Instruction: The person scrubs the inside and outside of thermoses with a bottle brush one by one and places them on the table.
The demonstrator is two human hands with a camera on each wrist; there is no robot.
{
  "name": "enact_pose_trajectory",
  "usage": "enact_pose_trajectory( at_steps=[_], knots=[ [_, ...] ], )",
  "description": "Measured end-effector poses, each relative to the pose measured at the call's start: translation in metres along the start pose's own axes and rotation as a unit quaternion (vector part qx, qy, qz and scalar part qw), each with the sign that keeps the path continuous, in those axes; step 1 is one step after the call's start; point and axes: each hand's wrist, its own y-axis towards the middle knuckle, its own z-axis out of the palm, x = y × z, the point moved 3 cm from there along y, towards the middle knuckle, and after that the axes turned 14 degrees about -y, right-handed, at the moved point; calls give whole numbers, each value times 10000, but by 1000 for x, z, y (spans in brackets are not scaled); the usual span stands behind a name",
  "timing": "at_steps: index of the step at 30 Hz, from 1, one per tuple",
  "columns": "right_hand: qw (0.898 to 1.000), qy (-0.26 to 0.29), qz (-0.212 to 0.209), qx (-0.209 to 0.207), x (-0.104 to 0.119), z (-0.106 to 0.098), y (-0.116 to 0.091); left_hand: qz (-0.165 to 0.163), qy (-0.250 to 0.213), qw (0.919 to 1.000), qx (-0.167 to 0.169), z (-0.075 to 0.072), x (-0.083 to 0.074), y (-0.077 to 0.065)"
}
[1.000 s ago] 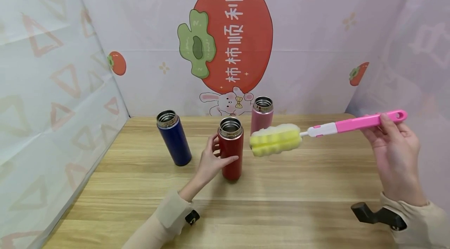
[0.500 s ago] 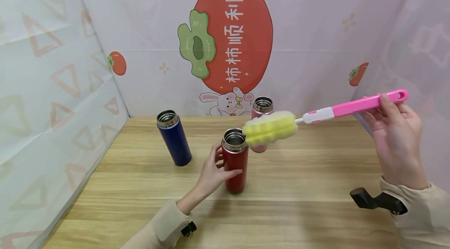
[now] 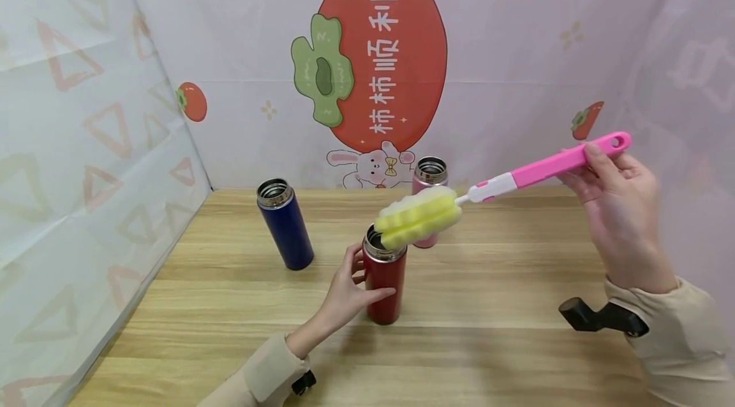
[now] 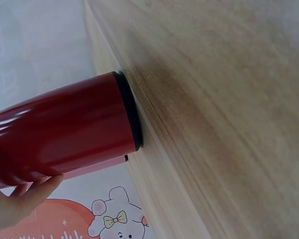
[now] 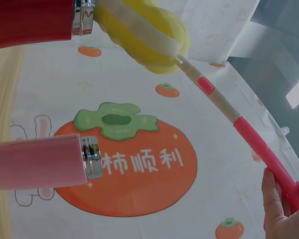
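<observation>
My left hand point(image 3: 344, 295) grips an open red thermos bottle point(image 3: 386, 292) from its left side, thumb across the front. The bottle stands close to upright on the table; its black base point(image 4: 129, 112) shows in the left wrist view. My right hand point(image 3: 623, 222) holds a bottle brush point(image 3: 545, 168) by its pink handle, the handle end raised to the right. The brush's yellow and white sponge head point(image 3: 419, 217) slants down to the left, its tip at the red bottle's steel mouth. In the right wrist view the sponge point(image 5: 144, 32) overlaps that mouth point(image 5: 83, 17).
Behind the sponge stands an open pink thermos bottle point(image 3: 429, 177), partly hidden. An open dark blue thermos bottle point(image 3: 287, 228) stands to the left. A printed cloth backdrop point(image 3: 505, 75) rises at the table's back edge, with cloth at both sides. The table point(image 3: 488, 305) is wood-patterned.
The red bottle has come nearer and slightly right with my left hand. My right hand has risen and moved left, bringing the sponge from right of the bottle to over its mouth, more steeply tilted.
</observation>
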Motion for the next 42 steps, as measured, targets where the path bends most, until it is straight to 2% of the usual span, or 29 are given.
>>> enact_pose_trajectory(
  at_steps=[5, 10, 14, 16, 18, 22, 25, 29, 30, 33, 35, 39, 42],
  knots=[
    [9987, -483, -103, 145, 4, 11, 3, -129, -89, 9999, 18, -1, 12, -1],
    [9926, -1019, -306, 586, 15, 35, 11, -30, -30, 9999, 108, -3, 29, 0],
    [9813, -1612, -428, 963, 24, 61, 17, -29, -53, 9998, 178, -2, 27, -1],
    [9699, -2071, -589, 1134, 28, 77, 20, -56, -33, 9998, 181, -3, 27, -2],
    [9550, -2521, -752, 1369, 31, 95, 22, -110, -13, 9998, 187, -4, 28, -2],
    [9107, -3482, -1143, 1907, 33, 133, 25, -20, 29, 9998, 219, -6, 33, -3],
    [8580, -4413, -1439, 2198, 31, 159, 24, 27, 85, 9997, 249, -7, 32, -3],
    [7880, -5351, -1808, 2450, 22, 184, 23, 48, 111, 9995, 298, -6, 31, -3],
    [7788, -5435, -1855, 2523, 20, 188, 23, 53, 105, 9994, 310, -6, 31, -3],
    [7594, -5561, -1964, 2748, 13, 197, 21, 70, 97, 9994, 330, -6, 31, -3],
    [7518, -5587, -1978, 2889, 8, 201, 20, 84, 97, 9994, 326, -6, 31, -3],
    [7477, -5552, -1910, 3102, 1, 204, 16, 110, 102, 9994, 308, -6, 32, -4],
    [7487, -5506, -1865, 3186, -3, 205, 13, 103, 69, 9994, 330, -6, 32, -4]
  ],
)
